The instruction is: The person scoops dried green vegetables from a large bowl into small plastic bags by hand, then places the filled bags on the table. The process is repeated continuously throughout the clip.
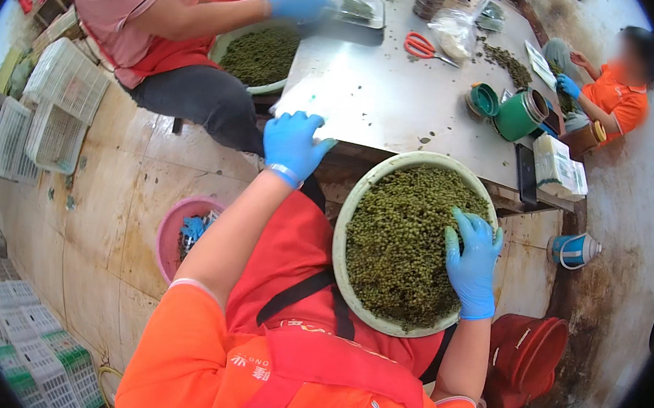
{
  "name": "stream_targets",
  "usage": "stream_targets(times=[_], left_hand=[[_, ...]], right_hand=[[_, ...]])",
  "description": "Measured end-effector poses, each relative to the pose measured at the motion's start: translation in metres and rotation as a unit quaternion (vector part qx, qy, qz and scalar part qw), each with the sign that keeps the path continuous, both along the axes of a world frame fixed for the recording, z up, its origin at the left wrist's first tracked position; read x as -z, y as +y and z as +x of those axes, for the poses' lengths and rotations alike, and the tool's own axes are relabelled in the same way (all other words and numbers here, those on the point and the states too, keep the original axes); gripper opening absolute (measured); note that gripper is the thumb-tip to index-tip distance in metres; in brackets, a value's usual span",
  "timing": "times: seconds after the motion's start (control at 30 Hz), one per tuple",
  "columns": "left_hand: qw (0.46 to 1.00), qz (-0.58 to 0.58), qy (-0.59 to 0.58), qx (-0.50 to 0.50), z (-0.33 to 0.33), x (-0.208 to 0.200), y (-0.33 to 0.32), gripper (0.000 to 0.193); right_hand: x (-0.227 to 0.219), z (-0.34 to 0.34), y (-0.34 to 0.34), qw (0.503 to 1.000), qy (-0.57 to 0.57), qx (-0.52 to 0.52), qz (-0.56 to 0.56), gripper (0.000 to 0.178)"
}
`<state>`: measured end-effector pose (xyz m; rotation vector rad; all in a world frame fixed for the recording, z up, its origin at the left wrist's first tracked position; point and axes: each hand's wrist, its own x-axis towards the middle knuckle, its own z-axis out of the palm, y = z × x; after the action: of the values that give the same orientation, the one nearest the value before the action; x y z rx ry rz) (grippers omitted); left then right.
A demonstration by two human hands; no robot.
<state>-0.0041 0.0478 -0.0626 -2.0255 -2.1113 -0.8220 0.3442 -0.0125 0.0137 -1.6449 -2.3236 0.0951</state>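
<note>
Produce [406, 243] in basin [341, 241], scissors [421, 46] on table [389, 92]

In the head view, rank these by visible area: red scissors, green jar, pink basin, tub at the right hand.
Largest to smallest:
1. Tub at the right hand
2. Pink basin, partly hidden
3. Green jar
4. Red scissors

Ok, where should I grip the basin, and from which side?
Probably by the basin's rim at two opposite points, from left and right together: it is wide, round and filled with green berries, and its far edge meets the table in this view.
</note>
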Motion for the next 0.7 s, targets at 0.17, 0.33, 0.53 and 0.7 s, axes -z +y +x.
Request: stream_targets(times=[0.17, 0.33, 0.53, 0.7], left_hand=[[0.994, -0.111, 0.017, 0.004, 0.019, 0.030, 0.061, 0.022], [0.984, -0.082, -0.155, 0.021, 0.012, 0.057, 0.072, 0.018], [0.966, -0.179, -0.187, 0.010, -0.003, 0.048, 0.087, 0.034], [0.944, -0.098, -0.293, 0.113, 0.060, -0.018, 0.057, 0.021]], right_hand=[[-0.005, 0.004, 0.001, 1.000, 0.024, 0.002, -0.011, 0.045], [-0.010, 0.006, 0.015, 0.999, 0.040, -0.016, -0.011, 0.047], [0.001, 0.012, 0.040, 0.999, 0.016, -0.030, -0.040, 0.049], [-0.022, 0.007, 0.048, 0.989, 0.143, -0.037, -0.026, 0.047]])
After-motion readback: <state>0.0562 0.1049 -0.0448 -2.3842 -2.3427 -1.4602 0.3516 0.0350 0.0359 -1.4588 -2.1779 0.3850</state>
